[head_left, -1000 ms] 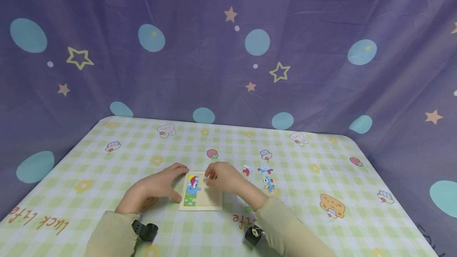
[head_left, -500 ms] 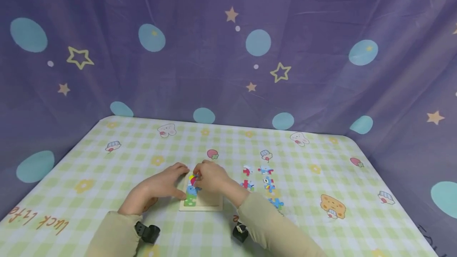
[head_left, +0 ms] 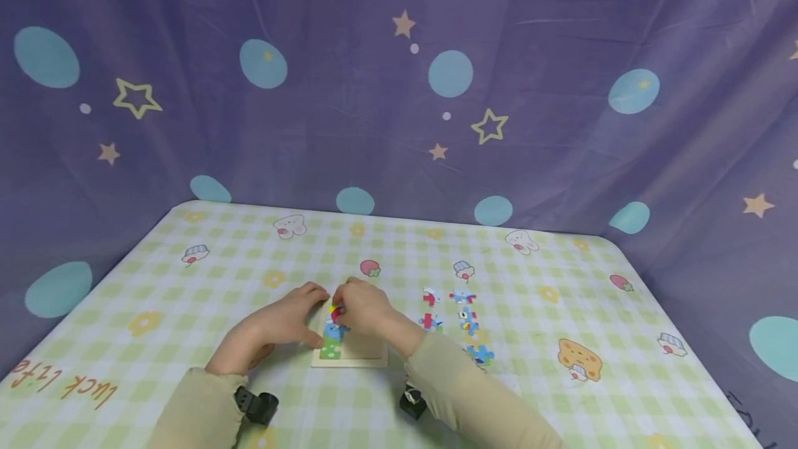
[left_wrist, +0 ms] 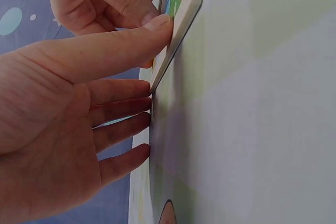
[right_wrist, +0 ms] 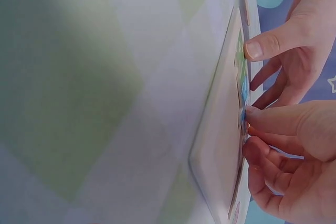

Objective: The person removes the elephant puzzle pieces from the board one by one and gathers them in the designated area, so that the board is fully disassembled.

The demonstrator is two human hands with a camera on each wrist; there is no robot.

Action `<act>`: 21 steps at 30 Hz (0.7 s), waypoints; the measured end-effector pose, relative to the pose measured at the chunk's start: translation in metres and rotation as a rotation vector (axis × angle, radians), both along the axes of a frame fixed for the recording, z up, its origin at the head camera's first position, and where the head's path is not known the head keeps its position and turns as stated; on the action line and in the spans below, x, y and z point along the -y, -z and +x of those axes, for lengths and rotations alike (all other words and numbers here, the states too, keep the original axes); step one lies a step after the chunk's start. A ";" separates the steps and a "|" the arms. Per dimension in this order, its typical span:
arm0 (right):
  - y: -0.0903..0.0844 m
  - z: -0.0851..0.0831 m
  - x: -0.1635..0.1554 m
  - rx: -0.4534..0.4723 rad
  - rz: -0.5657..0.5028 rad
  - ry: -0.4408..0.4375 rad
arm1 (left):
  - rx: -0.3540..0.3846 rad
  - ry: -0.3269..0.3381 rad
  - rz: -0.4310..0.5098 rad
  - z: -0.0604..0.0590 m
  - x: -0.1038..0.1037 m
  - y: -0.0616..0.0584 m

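Puzzle board (head_left: 358, 352), a small flat wooden tray, lies on the worktop (head_left: 187, 296) near the front, with both hands at it. On the left, the left hand (head_left: 274, 328) lies flat on the checked cloth with its fingers straight, and its thumb (left_wrist: 113, 45) presses on the left edge of the board, so this hand is spread out and grips nothing. A black wrist camera (head_left: 257, 404) sits on the tan sleeve behind it. In the board, along its left side, a strip of picture pieces (head_left: 333, 338) is already in place, blue in the middle and green with white dots at the bottom. Next comes the right hand (head_left: 364, 307), which rests on top of the board with its fingers bent, their tips on a red and yellow piece (head_left: 337, 312) at the top of the strip. I cannot tell if it pinches the piece or only pushes it down. The two hands are close together, almost touching. Farther right, a few loose pieces (head_left: 464, 321) in red, blue and white lie on the cloth, near the board but apart from it.
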State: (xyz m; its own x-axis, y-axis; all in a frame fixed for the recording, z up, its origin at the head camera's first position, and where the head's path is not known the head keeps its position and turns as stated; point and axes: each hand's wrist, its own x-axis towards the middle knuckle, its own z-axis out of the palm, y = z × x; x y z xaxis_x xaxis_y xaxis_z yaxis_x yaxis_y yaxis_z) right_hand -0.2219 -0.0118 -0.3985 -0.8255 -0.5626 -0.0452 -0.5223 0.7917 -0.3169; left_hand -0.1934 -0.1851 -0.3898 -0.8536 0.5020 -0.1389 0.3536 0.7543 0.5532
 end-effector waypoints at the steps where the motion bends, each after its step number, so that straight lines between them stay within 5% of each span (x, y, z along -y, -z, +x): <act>1: 0.000 0.001 0.000 -0.003 0.003 0.000 | -0.003 0.003 -0.002 0.000 0.000 0.000; 21: -0.008 -0.003 0.007 0.012 0.079 0.006 | -0.007 0.000 0.015 -0.001 -0.001 0.002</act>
State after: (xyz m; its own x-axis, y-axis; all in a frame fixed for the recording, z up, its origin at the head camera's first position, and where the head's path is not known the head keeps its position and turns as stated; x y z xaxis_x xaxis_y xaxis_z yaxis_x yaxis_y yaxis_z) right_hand -0.2248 -0.0191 -0.3905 -0.8280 -0.5519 -0.0990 -0.5139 0.8176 -0.2598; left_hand -0.1943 -0.1846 -0.3919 -0.8545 0.5041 -0.1251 0.3579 0.7460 0.5616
